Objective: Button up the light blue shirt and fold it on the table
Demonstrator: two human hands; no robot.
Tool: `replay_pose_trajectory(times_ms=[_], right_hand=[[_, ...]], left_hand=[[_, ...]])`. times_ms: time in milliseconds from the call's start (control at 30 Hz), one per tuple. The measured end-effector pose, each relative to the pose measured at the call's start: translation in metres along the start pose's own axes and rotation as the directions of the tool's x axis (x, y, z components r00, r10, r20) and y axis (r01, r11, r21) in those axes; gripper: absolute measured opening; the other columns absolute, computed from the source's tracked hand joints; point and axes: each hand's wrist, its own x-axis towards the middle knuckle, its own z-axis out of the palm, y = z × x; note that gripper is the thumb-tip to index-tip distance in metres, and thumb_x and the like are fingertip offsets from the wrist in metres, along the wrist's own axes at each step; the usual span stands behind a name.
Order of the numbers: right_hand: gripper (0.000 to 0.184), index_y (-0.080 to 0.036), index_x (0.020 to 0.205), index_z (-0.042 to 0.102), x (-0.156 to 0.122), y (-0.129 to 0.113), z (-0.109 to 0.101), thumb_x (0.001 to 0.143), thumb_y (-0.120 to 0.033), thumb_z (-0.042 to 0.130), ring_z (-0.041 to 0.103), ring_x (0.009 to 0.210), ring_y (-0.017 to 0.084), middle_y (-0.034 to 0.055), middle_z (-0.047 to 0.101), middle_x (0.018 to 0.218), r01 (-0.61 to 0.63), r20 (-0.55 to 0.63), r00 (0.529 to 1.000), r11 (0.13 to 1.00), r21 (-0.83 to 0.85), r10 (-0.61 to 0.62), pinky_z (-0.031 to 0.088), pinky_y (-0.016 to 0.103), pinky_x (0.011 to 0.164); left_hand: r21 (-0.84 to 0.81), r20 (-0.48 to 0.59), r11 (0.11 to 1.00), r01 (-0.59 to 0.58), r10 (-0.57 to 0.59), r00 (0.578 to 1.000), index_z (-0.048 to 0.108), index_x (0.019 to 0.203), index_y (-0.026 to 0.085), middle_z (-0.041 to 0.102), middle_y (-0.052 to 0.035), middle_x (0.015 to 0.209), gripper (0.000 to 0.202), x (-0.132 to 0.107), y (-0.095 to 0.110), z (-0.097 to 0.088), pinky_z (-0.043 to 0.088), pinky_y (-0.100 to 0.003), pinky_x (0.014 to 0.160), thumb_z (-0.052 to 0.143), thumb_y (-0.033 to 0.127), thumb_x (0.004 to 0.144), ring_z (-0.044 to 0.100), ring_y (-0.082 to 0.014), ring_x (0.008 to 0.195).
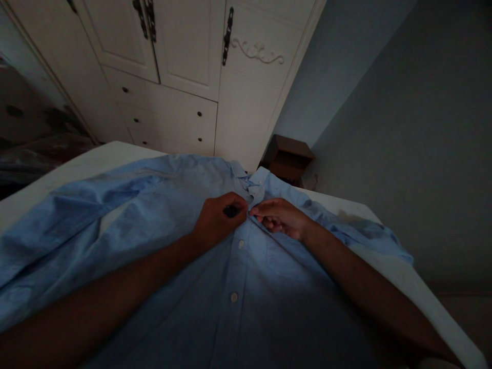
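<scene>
A light blue button-up shirt [184, 205] lies spread face up on a white table, its collar [260, 177] at the far end. Both hands meet at the front placket just below the collar. My left hand [223, 215] is closed in a pinch on the placket's edge. Opposite it, my right hand [279, 215] pinches the shirt front with thumb and forefinger, the other fingers curled. Whatever button sits between the fingertips is hidden. Nearer to me, one white button [241, 244] and another lower button [234, 297] show on the placket.
The white table [369, 212] reaches out past both sleeves. Behind it stands a white wardrobe [184, 92] with dark handles and drawers. A brown wooden box-like stand [292, 154] is beside the wardrobe, near the grey wall [415, 143]. Dim clutter lies at far left.
</scene>
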Motion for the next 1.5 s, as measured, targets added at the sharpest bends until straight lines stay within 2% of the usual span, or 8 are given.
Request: replay_pose_trajectory(times_ms=[267,467,733,833,967,1133,1300,1500], right_hand=[[0.025,-0.015,0.073,0.07,0.001,0.006,0.004,0.058,-0.031,0.081,0.039,0.039,0.002,-0.0019,0.063,0.061,0.05,-0.068,0.996,0.999,0.009,-0.049,0.013,0.015,0.031],[0.022,-0.015,0.073,0.072,0.002,0.007,0.005,0.056,-0.026,0.079,0.037,0.039,0.002,-0.003,0.06,0.056,0.073,-0.076,0.995,0.997,0.019,-0.071,0.014,0.016,0.033],[0.019,-0.015,0.069,0.072,0.0,0.01,0.003,0.057,-0.026,0.079,0.035,0.04,0.002,-0.0016,0.061,0.054,0.107,-0.094,0.989,0.994,-0.037,-0.11,0.014,0.018,0.036],[0.019,-0.015,0.069,0.072,-0.001,0.011,0.005,0.057,-0.028,0.079,0.036,0.04,0.002,-0.0014,0.061,0.053,0.134,-0.109,0.984,0.988,-0.075,-0.142,0.016,0.018,0.036],[0.024,-0.015,0.068,0.071,-0.003,0.009,0.01,0.052,-0.03,0.082,0.036,0.039,0.002,-0.0019,0.061,0.052,0.129,-0.164,0.976,0.986,-0.11,-0.146,0.018,0.018,0.037],[0.027,-0.014,0.067,0.071,-0.002,0.009,0.013,0.052,-0.033,0.083,0.036,0.04,0.003,-0.0019,0.061,0.052,0.136,-0.198,0.966,0.98,-0.147,-0.164,0.02,0.018,0.038],[0.026,-0.015,0.07,0.073,-0.002,0.011,0.012,0.054,-0.033,0.083,0.037,0.042,0.003,-0.0009,0.062,0.055,0.15,-0.186,0.966,0.977,-0.153,-0.177,0.021,0.018,0.037],[0.021,-0.016,0.07,0.073,-0.001,0.01,0.005,0.057,-0.03,0.079,0.037,0.041,0.004,-0.0012,0.06,0.054,0.118,-0.206,0.966,0.977,-0.179,-0.154,0.017,0.018,0.036]], left_hand=[[-0.021,0.001,0.999,0.035,-0.035,0.999,0.066,0.078,0.018,0.072,0.0012,0.075,0.005,0.002,0.0,-0.001,0.053,-0.022,0.071,0.064,0.016,0.074,0.066,-0.0111,0.069],[0.027,0.005,0.999,-0.023,0.023,1.0,0.064,0.083,0.018,0.071,0.0,0.079,0.007,0.001,-0.001,0.001,0.052,-0.024,0.072,0.061,0.019,0.077,0.066,-0.0117,0.072],[0.098,-0.009,0.98,-0.176,0.178,0.984,0.054,0.114,0.017,0.063,-0.0053,0.093,0.04,0.001,-0.002,-0.005,0.05,-0.031,0.076,0.057,0.019,0.075,0.06,-0.016,0.083],[0.17,-0.01,0.953,-0.251,0.256,0.967,0.057,0.107,0.016,0.06,-0.0059,0.091,0.031,0.004,0.0,-0.01,0.049,-0.033,0.076,0.056,0.021,0.076,0.058,-0.0177,0.083],[0.275,0.121,0.917,-0.289,0.266,0.956,0.062,0.088,0.016,0.062,-0.0057,0.083,0.02,0.006,-0.001,-0.011,0.048,-0.033,0.073,0.061,0.034,0.081,0.058,-0.0186,0.08],[0.237,0.201,0.949,-0.209,0.162,0.966,0.065,0.083,0.018,0.063,-0.0033,0.082,0.014,0.006,-0.005,-0.007,0.046,-0.029,0.071,0.054,0.026,0.088,0.059,-0.0156,0.078],[0.148,0.178,0.989,-0.025,-0.001,0.984,0.067,0.077,0.017,0.064,-0.0027,0.077,0.015,0.008,0.001,-0.007,0.044,-0.027,0.066,0.057,0.025,0.085,0.059,-0.0146,0.072],[0.159,0.119,0.987,0.038,-0.057,0.991,0.066,0.074,0.016,0.065,-0.0028,0.074,0.018,0.012,0.0,-0.01,0.044,-0.027,0.065,0.056,0.027,0.085,0.059,-0.0144,0.068]])
